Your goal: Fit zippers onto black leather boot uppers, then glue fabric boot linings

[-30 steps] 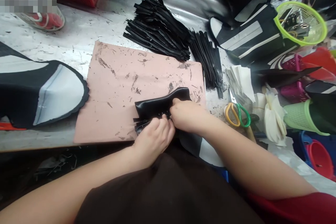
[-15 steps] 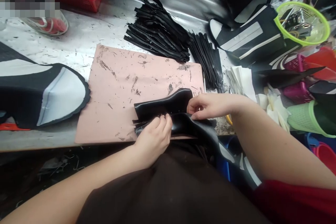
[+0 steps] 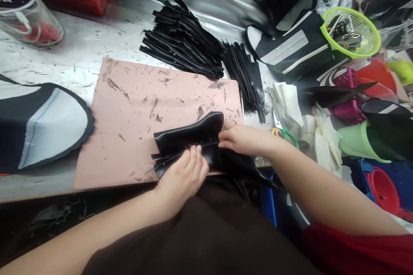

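A shiny black leather boot upper (image 3: 190, 132) lies folded near the front edge of the pink mat (image 3: 129, 99), with small white marks along its seam line. My left hand (image 3: 184, 174) presses its fingers together on the near flap's edge, its thumb hidden. Further right, my right hand (image 3: 237, 138) pinches the same edge between thumb and fingers. A dark frayed strip end (image 3: 156, 156) sticks out from between the layers at the left. The near flap's right end droops over the bench edge.
Bundles of black strips (image 3: 183, 38) lie behind the mat. Scissors (image 3: 282, 131) with green and yellow handles rest beside my right forearm. Black and white upper pieces (image 3: 56, 124) lie at the left. Baskets, including a lime-green one (image 3: 325, 25), crowd the right.
The view has shifted slightly, and the scissors now show. My right hand has closed down flatter on the leather edge, and the near flap lies smoother against the far one.
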Demonstrator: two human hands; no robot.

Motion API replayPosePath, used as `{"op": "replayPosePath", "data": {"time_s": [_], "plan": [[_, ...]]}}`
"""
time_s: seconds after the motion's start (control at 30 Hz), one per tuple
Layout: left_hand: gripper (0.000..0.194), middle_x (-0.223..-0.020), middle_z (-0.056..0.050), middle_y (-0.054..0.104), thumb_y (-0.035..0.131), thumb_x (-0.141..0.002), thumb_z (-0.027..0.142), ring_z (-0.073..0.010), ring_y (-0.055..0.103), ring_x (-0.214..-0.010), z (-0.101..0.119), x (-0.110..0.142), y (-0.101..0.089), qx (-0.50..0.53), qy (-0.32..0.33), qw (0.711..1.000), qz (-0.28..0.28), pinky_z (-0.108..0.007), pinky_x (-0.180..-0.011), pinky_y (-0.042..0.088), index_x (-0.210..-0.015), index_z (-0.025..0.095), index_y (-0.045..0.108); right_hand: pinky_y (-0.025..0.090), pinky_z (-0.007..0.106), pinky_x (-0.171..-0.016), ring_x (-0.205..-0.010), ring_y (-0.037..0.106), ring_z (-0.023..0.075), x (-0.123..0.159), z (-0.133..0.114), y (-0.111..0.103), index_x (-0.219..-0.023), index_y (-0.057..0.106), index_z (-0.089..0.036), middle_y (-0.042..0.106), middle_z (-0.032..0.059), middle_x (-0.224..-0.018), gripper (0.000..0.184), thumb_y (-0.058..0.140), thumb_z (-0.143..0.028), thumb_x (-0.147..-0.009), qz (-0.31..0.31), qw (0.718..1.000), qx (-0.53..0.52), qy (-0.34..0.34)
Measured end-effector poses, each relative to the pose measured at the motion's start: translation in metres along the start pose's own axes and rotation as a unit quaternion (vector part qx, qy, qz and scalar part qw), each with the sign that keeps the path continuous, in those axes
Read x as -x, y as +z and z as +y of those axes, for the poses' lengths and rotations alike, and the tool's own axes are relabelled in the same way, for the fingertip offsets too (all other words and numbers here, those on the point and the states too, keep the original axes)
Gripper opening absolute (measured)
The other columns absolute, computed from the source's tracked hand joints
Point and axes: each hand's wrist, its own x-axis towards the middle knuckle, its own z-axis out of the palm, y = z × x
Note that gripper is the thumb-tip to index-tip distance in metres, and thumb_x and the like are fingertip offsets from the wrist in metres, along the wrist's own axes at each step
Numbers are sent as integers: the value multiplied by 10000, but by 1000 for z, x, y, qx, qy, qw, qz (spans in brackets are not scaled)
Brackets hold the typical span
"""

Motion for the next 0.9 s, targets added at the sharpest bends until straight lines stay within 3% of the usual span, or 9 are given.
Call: {"op": "replayPosePath", "data": {"time_s": [0.13, 0.23, 0.4, 0.57, 0.63, 0.7, 0.8, 0.9], "plan": [[294, -1049, -231, 625, 414, -803, 136, -297, 614, -920, 2, -4, 2, 8, -2, 1000, 9, -374, -764, 448, -1010, 19, 586, 423, 290, -757, -838, 554, 181, 0, -2, 2, -771, 624, -177, 525, 82, -990, 199, 475, -278, -857, 17, 1000, 20, 10], [336, -1056, -220, 623, 439, -806, 170, -305, 615, -904, 2, -7, -1, 4, 8, 1000, -22, -382, -750, 450, -1087, 31, 559, 419, 281, -740, -842, 557, 182, 0, -2, 2, -791, 640, -179, 528, 82, -1002, 200, 481, -283, -855, 22, 999, 33, 4], [437, -1292, -164, 484, 456, -799, 205, -275, 613, -870, 1, -15, -6, 8, 29, 996, -85, -384, -726, 452, -1226, 117, 493, 409, 273, -672, -782, 566, 175, -2, -1, 5, -788, 647, -188, 536, 69, -966, 200, 492, -301, -843, 28, 998, 53, 6], [415, -1210, -185, 551, 465, -791, 219, -291, 545, -1043, 5, -25, -1, 17, 48, 996, -74, -369, -817, 435, -1164, 53, 543, 397, 279, -636, -745, 561, 185, -3, -1, 12, -752, 633, -157, 547, 81, -878, 229, 495, -326, -823, 86, 993, 74, 25], [386, -1173, -193, 575, 448, -799, 215, -296, 533, -1073, 7, -28, 2, 19, 47, 997, -52, -364, -836, 430, -1120, 39, 569, 393, 282, -616, -710, 546, 182, 0, 4, 13, -657, 596, -156, 538, 71, -809, 277, 507, -378, -796, 109, 992, 42, 53], [358, -1153, -195, 586, 433, -808, 205, -297, 558, -1037, 8, -29, 3, 17, 40, 998, -41, -366, -825, 435, -1086, 40, 586, 394, 274, -603, -666, 522, 156, 7, 13, 12, -565, 523, -168, 519, 46, -771, 311, 527, -409, -761, 94, 993, -38, 62], [338, -1129, -205, 595, 436, -812, 203, -296, 575, -1007, 7, -30, 3, 18, 45, 998, -39, -369, -821, 435, -1057, 31, 594, 405, 254, -642, -686, 498, 129, 17, 31, 14, -544, 437, -180, 492, 17, -784, 273, 544, -340, -737, 60, 981, -184, 21], [313, -1188, -194, 561, 461, -816, 229, -304, 563, -1024, 5, -31, 0, 38, 51, 996, -59, -382, -817, 431, -1047, 71, 602, 398, 261, -658, -707, 471, 132, 21, 42, 18, -598, 431, -188, 469, 10, -786, 191, 542, -264, -733, 91, 966, -242, 1]]}}
